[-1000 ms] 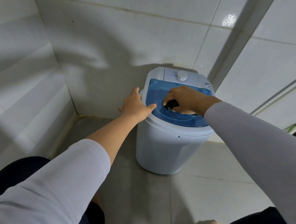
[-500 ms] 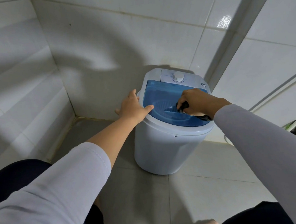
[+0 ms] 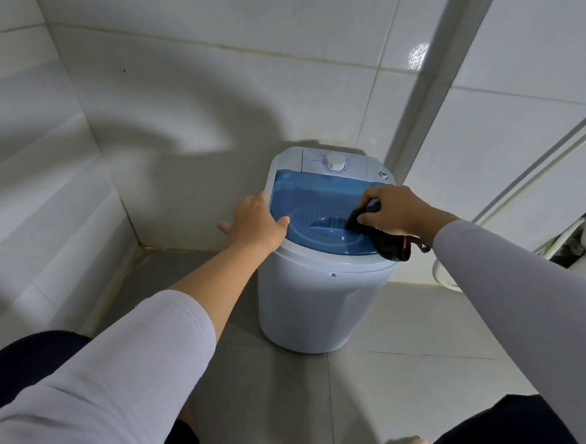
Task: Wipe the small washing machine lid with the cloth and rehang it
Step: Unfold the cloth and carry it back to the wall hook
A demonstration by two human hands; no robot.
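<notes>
The black cloth (image 3: 385,240) is clamped under the curled fingers of the right hand (image 3: 395,210) on the blue lid (image 3: 304,200), while the machine's rim is braced by the spread-fingered left hand (image 3: 255,222).

One small white plastic washing machine (image 3: 320,302), one translucent blue lid (image 3: 312,203), one white round dial (image 3: 335,161) at twelve o'clock, one black cloth (image 3: 389,245), two bare hands: left (image 3: 257,222), right (image 3: 395,208).

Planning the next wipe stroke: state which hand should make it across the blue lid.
Right. The right hand already has the dark cloth in its grip, pressed on the blue lid. The left hand lies flat on the washing machine rim, steadying it.
</notes>
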